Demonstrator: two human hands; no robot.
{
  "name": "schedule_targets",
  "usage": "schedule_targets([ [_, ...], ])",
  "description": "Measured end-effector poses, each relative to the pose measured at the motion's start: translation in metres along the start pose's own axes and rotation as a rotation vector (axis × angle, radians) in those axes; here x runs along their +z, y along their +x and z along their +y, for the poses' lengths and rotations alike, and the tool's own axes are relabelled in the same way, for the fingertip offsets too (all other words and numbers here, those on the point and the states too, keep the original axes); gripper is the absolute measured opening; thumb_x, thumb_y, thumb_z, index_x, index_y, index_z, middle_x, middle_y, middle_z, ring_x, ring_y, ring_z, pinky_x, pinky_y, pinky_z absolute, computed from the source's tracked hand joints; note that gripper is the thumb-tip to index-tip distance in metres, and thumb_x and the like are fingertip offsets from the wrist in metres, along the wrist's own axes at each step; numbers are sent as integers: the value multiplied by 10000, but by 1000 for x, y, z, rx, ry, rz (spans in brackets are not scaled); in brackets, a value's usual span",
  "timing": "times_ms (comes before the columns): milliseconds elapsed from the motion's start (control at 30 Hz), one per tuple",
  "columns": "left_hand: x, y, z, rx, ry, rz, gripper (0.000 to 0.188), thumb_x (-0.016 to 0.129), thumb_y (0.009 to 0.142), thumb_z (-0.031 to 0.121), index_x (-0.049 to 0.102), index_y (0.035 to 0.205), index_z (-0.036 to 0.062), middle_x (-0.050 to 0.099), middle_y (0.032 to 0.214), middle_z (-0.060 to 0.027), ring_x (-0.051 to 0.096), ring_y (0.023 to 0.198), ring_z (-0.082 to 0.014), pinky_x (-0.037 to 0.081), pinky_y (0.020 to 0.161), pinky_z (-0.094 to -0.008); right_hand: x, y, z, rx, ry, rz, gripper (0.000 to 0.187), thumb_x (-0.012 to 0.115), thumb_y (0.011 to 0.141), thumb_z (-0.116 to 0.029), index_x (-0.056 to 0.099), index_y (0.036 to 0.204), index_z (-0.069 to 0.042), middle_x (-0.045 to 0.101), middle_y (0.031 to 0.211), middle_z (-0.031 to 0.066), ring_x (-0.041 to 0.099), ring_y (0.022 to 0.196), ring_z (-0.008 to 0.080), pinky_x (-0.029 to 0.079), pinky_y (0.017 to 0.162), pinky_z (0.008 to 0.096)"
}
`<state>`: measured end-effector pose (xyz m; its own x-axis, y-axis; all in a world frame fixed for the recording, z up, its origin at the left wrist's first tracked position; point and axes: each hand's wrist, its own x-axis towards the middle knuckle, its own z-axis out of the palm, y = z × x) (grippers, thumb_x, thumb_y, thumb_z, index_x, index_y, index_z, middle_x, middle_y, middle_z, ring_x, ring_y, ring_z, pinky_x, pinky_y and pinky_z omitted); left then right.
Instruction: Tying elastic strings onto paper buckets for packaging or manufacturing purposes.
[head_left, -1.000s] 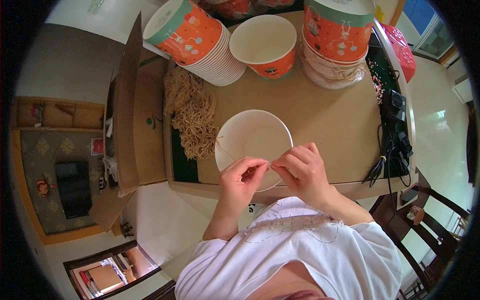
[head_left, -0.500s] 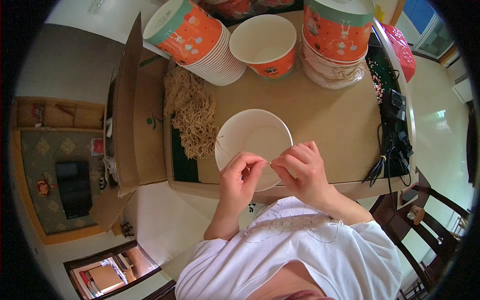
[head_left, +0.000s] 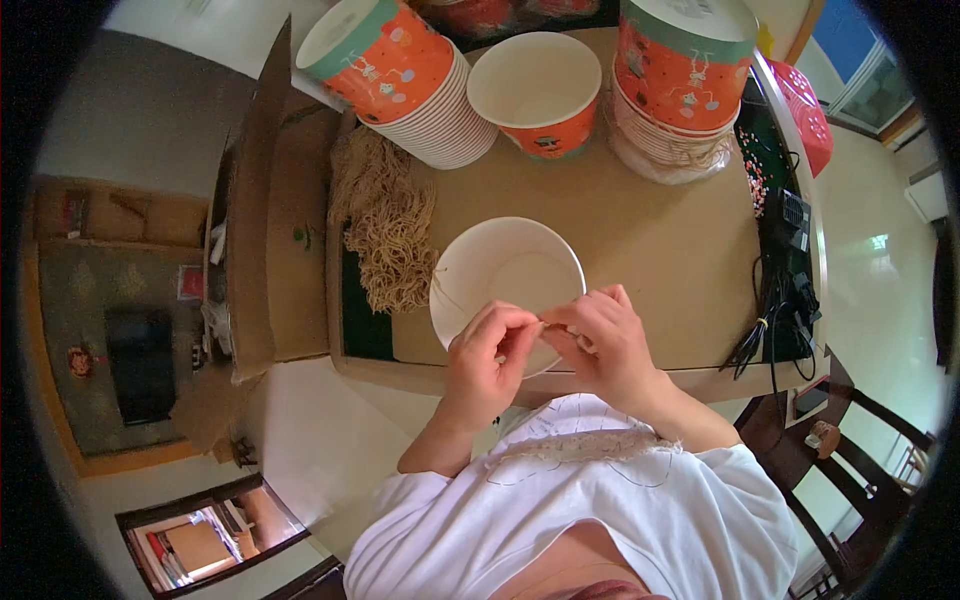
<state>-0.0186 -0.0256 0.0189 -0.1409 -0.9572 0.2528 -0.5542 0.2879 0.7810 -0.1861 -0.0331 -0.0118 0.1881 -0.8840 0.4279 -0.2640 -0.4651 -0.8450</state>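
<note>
Your two hands meet over the near rim of the white paper bowl (head_left: 508,280), which stands open side up on the cardboard-covered surface (head_left: 650,270), right in front of your chest. Your left hand (head_left: 487,362) is curled narrow, thumb and forefinger pinched together at the bowl's near edge; your right hand (head_left: 605,340) is likewise closed down to a pinch, its fingertips touching those of the left. Between them you seem to hold something thin and small, perhaps a strand or a bit of the rim's edge, but it is too small to tell what it is.

The relation that matters: the bowl lies directly ahead of both hands, away from you, with its near rim under your fingertips and its hollow beyond them. Both hands are equally near it; neither has the advantage.

To the bowl's left, close by but apart from it, a heap of dried noodles (head_left: 385,225) runs lengthwise away from you along the surface's left edge, nearer your left hand. Beyond it a stack of orange paper bowls (head_left: 400,75) lies tipped on its side, a single orange bowl (head_left: 540,95) stands upright at the far middle, and another orange stack (head_left: 680,70) stands far right. Black cables (head_left: 775,310) lie at the right edge.
</note>
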Motion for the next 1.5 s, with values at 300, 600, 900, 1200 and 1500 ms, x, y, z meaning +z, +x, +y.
schedule_targets([
  [300, -21, 2, 18, 33, -217, -36, 71, 657, 819, -37, 633, 845, 24, 573, 793, -35, 518, 614, -77, 397, 493, -223, -26, 19, 3, -68, 32, -113, 141, 746, 706, 9, 677, 796, -75, 607, 812, 20, 559, 732, 161, 411, 707, 290],
  [600, -24, -3, 4, 187, -807, 145, 41, 581, 859, -16, 555, 883, 6, 511, 857, -79, 474, 726, -116, 383, 637, -208, -22, 9, 15, 29, -109, -75, 134, 738, 724, -48, 658, 815, -107, 594, 887, 35, 576, 838, 227, 413, 723, 347],
  [900, -31, 11, -15, 44, -1020, 109, 53, 582, 861, -21, 557, 894, 11, 563, 937, -95, 520, 722, -119, 412, 606, -224, -33, 15, 16, 55, -250, -118, 131, 680, 728, -34, 601, 819, -86, 599, 957, 89, 588, 883, 276, 465, 776, 401],
  [1200, -55, 34, -72, -351, -705, 24, 73, 530, 959, 126, 534, 947, 54, 556, 640, -18, 473, 488, -82, 349, 434, -215, -13, 26, 22, 55, -310, -125, 112, 622, 763, -21, 564, 855, -48, 617, 836, 98, 604, 811, 291, 477, 738, 395],
  [1500, -58, 12, -114, -722, -909, -159, 129, 614, 904, 167, 585, 992, 78, 536, 690, 45, 416, 503, -15, 280, 425, -160, -7, 30, 26, 267, -151, -12, 83, 580, 862, -62, 514, 891, -20, 593, 722, 125, 589, 644, 233, 478, 606, 312],
])
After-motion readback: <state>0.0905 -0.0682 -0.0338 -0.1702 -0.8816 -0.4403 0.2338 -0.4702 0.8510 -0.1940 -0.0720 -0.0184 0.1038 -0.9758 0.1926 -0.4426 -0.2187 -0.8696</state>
